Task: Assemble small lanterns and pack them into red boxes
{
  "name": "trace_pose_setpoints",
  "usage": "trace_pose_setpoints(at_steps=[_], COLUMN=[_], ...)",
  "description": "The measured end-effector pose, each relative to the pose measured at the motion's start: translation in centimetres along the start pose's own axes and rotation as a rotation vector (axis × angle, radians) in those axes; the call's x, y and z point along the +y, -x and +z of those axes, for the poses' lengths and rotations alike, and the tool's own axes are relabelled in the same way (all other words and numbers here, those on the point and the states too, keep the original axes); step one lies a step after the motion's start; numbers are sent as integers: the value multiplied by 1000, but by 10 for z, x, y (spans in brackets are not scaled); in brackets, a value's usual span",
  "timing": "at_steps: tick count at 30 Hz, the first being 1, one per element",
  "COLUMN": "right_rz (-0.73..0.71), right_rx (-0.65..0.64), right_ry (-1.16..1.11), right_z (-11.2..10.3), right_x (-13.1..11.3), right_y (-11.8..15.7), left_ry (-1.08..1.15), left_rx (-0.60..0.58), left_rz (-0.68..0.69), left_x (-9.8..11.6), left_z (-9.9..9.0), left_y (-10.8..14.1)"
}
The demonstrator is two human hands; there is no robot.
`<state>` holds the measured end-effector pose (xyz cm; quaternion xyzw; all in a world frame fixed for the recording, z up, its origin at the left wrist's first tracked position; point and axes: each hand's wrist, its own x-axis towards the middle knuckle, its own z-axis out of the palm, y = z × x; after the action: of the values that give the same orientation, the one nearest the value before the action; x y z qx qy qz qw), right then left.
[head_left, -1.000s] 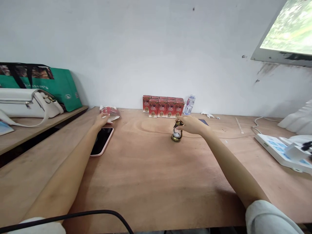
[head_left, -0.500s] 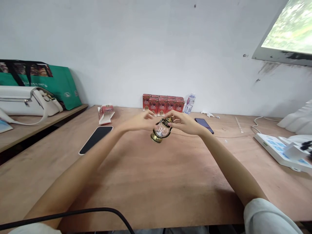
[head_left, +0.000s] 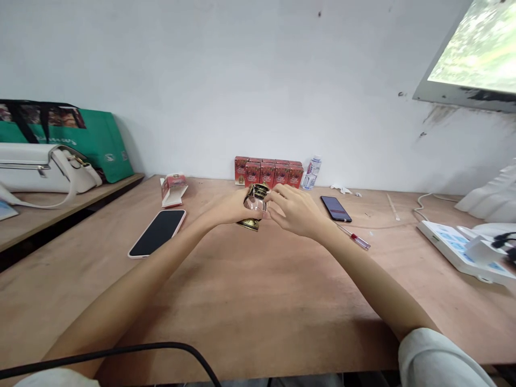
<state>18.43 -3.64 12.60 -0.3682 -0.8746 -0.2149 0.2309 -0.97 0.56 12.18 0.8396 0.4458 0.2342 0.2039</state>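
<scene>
A small brass-coloured lantern (head_left: 255, 204) with a clear globe is held tilted above the middle of the table. My left hand (head_left: 229, 208) wraps round it from the left, thumb across the front near the base. On the other side my right hand (head_left: 297, 211) has bent fingers pinched at the lantern's right edge; the exact part between the fingertips is too small to make out. Just behind the hands stand several red printed boxes (head_left: 266, 175). A screwdriver (head_left: 357, 239) with a clear and red handle lies beyond my right forearm.
A dark-screened phone (head_left: 158, 233) lies at left, near an opened red box (head_left: 174, 191). Another phone (head_left: 336, 208) and a clear bottle (head_left: 312, 172) are behind my right hand. A power strip (head_left: 463, 252) sits at right. A black cable (head_left: 153, 346) crosses the front left.
My left hand has closed round the lantern. The right fingers have shifted from its top to its right side. The lantern has moved slightly left and turned; the screwdriver has come into view.
</scene>
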Motion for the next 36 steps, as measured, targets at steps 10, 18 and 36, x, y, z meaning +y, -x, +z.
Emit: trace_pose_setpoints(at_steps=[10,18,36], right_rz=[-6,0,3], right_rx=[-145,-45,-71], right_ry=[47,19,68], right_z=[7,1,2], right_x=[-3,-9,-21], right_y=[-3,-1,0], left_ry=[4,-79,-341], left_rx=[-13,-61,17], left_rz=[50,32,-28], left_x=[7,11,23], left_z=[-2,-3,-1], left_y=[2,5,13])
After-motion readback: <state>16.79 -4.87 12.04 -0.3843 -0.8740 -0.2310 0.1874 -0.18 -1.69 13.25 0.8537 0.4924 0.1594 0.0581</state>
